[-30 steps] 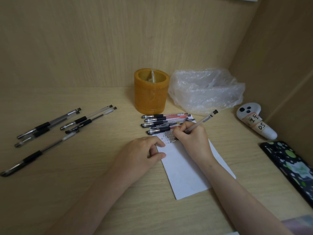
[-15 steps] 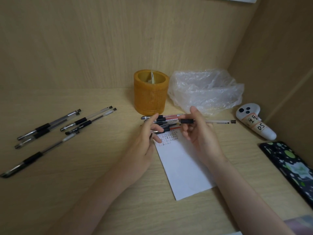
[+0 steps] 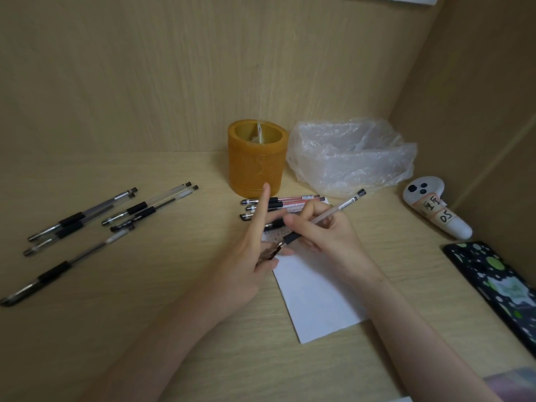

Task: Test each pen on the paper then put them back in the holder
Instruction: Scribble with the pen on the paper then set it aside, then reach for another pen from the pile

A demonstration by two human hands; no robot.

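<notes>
My right hand point(image 3: 324, 230) grips a clear pen point(image 3: 339, 211) slanted up to the right, its black grip end low over the white paper point(image 3: 316, 297). My left hand point(image 3: 255, 250) pinches a small dark pen cap point(image 3: 271, 252) at that tip, index finger pointing up. The top of the paper bears small scribbles. Several pens point(image 3: 287, 200) lie in a row just beyond the paper, in front of the orange cylindrical holder point(image 3: 256, 161). More black-grip pens point(image 3: 121, 213) lie scattered on the left of the desk.
A crumpled clear plastic bag point(image 3: 351, 155) sits right of the holder. A white controller point(image 3: 435, 208) with a taped label lies further right, and a dark patterned phone point(image 3: 499, 282) lies at the right edge. Wooden walls close the back and right.
My right hand stopped writing, lifted the pen level, then tilted it again. My left hand left the paper, took the cap and now holds it at the pen tip.
</notes>
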